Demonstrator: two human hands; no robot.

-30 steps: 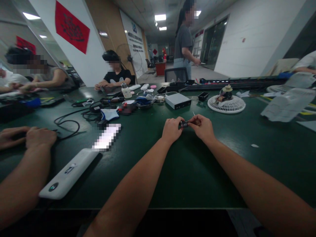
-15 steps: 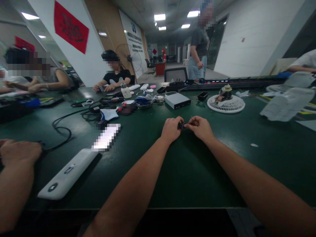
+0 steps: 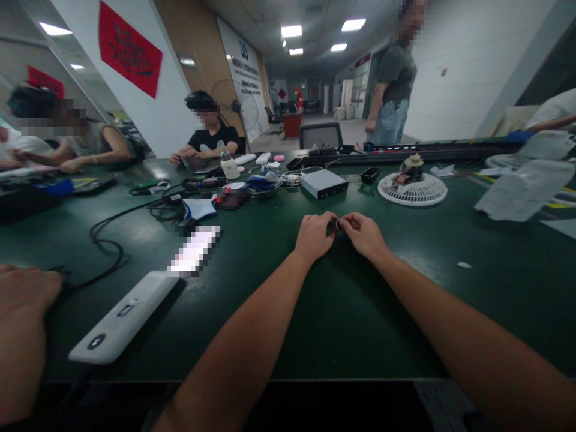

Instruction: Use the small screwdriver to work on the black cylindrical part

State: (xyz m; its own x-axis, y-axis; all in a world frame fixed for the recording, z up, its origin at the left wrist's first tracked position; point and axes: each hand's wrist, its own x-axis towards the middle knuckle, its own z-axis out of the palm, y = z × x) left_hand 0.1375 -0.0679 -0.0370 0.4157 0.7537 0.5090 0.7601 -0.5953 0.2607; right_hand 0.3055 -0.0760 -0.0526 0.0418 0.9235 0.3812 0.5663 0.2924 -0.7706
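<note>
Over the dark green table point(image 3: 342, 324), my left hand point(image 3: 316, 236) and my right hand point(image 3: 363, 234) meet, fingertips nearly touching. Pinched in my left fingers is a small dark part point(image 3: 332, 225), mostly covered by them. My right thumb and fingers close on its right end, where a thin light ring shows. Something small and brownish also shows under the right fingers; I cannot make out its kind. Beyond the hands lie a grey box-shaped disc drive point(image 3: 324, 182) and a white round fan grille point(image 3: 411, 187) with a motor on it.
A long white device point(image 3: 126, 318) and a lit phone point(image 3: 195, 249) lie left, with black cables point(image 3: 108, 240) behind. Another person's hand point(image 3: 29, 288) rests at the left edge. White plastic pieces point(image 3: 524, 189) stand right. Several people sit around; one stands behind the table.
My hands have drawn slightly closer together around the small part. The neighbour's hand at left moved down and left, and the cable shifted with it. The standing person moved right.
</note>
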